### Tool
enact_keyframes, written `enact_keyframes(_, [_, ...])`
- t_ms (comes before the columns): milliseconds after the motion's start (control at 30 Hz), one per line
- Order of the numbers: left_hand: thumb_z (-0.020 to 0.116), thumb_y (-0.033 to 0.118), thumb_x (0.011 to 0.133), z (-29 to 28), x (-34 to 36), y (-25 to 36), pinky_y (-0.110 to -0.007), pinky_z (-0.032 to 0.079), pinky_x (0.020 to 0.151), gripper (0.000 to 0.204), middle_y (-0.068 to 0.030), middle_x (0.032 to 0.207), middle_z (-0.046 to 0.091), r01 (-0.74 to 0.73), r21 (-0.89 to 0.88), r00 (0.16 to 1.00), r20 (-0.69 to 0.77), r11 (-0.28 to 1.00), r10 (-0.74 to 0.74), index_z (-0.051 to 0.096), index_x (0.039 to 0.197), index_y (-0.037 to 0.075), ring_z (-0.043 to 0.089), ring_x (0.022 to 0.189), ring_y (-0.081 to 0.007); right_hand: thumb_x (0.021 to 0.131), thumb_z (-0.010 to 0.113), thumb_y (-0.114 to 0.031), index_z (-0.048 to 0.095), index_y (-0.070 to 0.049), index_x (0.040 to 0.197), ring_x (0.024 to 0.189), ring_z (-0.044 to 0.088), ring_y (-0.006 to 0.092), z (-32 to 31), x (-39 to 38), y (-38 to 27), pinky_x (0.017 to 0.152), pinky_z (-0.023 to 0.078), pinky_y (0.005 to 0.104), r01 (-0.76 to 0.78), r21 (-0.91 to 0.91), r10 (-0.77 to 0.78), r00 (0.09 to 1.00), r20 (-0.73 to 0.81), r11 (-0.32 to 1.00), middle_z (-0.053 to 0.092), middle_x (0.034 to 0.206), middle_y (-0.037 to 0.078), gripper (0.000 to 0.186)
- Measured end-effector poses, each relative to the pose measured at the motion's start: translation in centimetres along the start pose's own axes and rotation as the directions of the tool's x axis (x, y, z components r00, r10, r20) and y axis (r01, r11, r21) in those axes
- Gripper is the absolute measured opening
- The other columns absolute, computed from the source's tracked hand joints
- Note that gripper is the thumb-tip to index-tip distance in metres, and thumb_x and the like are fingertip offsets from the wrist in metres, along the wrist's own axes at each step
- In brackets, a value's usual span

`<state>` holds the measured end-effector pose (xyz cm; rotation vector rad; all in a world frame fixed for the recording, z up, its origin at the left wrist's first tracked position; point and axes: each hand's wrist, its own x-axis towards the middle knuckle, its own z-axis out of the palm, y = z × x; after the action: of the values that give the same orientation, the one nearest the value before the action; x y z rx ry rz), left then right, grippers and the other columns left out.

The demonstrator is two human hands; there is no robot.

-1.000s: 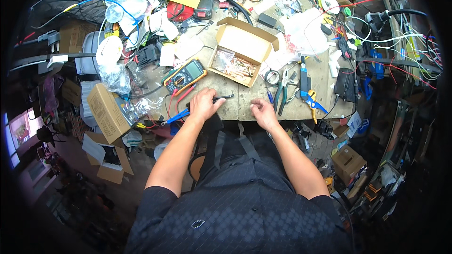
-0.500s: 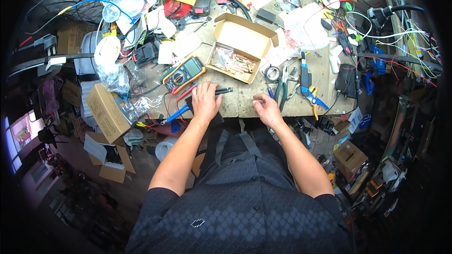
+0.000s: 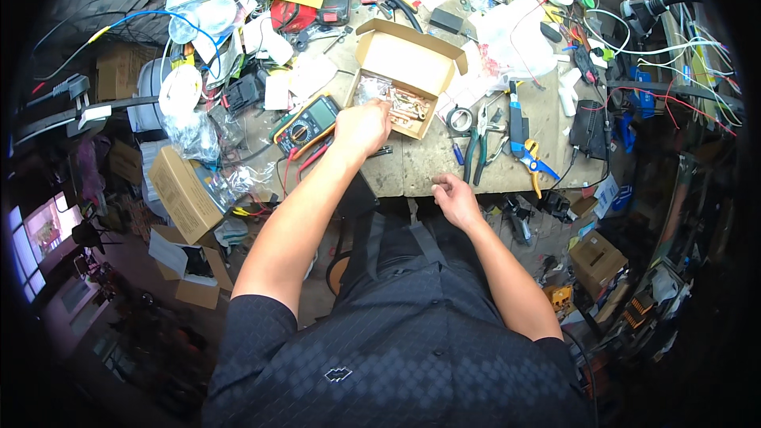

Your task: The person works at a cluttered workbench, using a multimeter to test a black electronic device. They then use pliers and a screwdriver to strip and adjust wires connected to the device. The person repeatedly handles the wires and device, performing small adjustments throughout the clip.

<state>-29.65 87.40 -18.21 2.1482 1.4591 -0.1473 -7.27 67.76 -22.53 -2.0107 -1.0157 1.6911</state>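
Observation:
My left hand [image 3: 361, 123] reaches into the near-left part of an open cardboard box [image 3: 407, 63], which holds small copper-coloured pieces [image 3: 408, 111] and clear bags. Its fingers are bent together; what they touch is hidden. My right hand [image 3: 453, 198], loosely curled with fingers apart and empty, is at the bench's front edge. Left of the box lies a yellow-and-black multimeter [image 3: 304, 125] with red leads. Slim black items [image 3: 382, 150] lie just below my left hand. Right of the box are a tape roll [image 3: 460, 119], pliers [image 3: 476, 150] and a blue-and-black tool [image 3: 517, 123].
Papers, wires and small parts crowd the workbench [image 3: 420, 174]. A tilted carton [image 3: 178, 190] hangs near the left corner, a black adapter [image 3: 587, 128] lies at the right. Loose cables cross both sides, and open boxes [image 3: 194, 269] stand below.
My left hand has left the slim black items at the front and moved up and right into the box. My right hand has shifted slightly right and down.

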Motion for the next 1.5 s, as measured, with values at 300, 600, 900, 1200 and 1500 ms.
enact_keyframes(300, [0.069,0.023,0.098,-1.6,-2.2,-2.2,-0.051,0.059,0.091,0.055,-0.0163,0.144,0.063,0.073,-0.087,0.955,-0.282,0.993,-0.095,0.053,0.147,0.005,0.072,0.111,-0.0410,0.100,0.070,-0.023,0.072,-0.002,0.125,0.090,0.077,0.0241,-0.9,-1.7,3.8,0.086,0.059,0.0374,-0.031,-0.005,0.031,0.999,-0.028,0.999,0.080,0.104,0.015,0.033])
enact_keyframes(600, [0.071,0.020,0.097,-1.5,-1.9,-1.9,-0.050,0.055,0.100,0.049,-0.0142,0.142,0.064,0.155,-0.347,0.950,-0.205,0.925,-0.236,0.057,0.144,0.014,0.067,0.121,-0.0406,0.102,0.068,-0.019,0.069,0.001,0.128,0.085,0.073,0.0188,-1.7,-1.2,2.6,0.081,0.058,0.0341,0.000,-0.015,0.000,0.999,-0.036,1.000,0.078,0.101,0.012,0.033])
enact_keyframes(900, [0.071,0.016,0.098,-1.0,-2.1,-2.4,-0.046,0.056,0.097,0.041,-0.0152,0.132,0.068,0.102,-0.446,0.940,-0.250,0.889,-0.233,0.063,0.138,0.010,0.069,0.116,-0.0377,0.101,0.069,-0.023,0.072,-0.001,0.125,0.092,0.077,0.0246,-1.9,-1.6,2.3,0.087,0.059,0.0374,-0.018,-0.019,0.017,0.999,-0.037,1.000,0.080,0.103,0.016,0.033])
enact_keyframes(1200, [0.073,0.007,0.097,2.8,-6.7,-4.5,-0.031,0.054,0.069,0.014,-0.0062,0.095,0.069,0.081,-0.477,0.841,-0.439,0.875,-0.317,0.071,0.109,0.002,0.062,0.070,-0.0141,0.100,0.070,-0.022,0.072,-0.002,0.123,0.085,0.074,0.0203,-2.5,-2.1,4.2,0.081,0.059,0.0356,-0.060,0.012,0.060,0.997,-0.050,0.998,0.079,0.096,0.012,0.031])
enact_keyframes(1500, [0.088,0.024,0.080,7.3,-8.2,-1.0,-0.044,0.049,0.096,0.041,-0.0092,0.113,0.068,0.126,-0.102,0.944,-0.295,0.987,-0.151,0.071,0.115,0.011,0.064,0.112,-0.0313,0.100,0.070,-0.023,0.072,-0.002,0.122,0.091,0.077,0.0268,-3.0,-2.0,4.7,0.086,0.059,0.0390,-0.083,-0.054,0.080,0.996,-0.045,0.995,0.081,0.104,0.017,0.031])
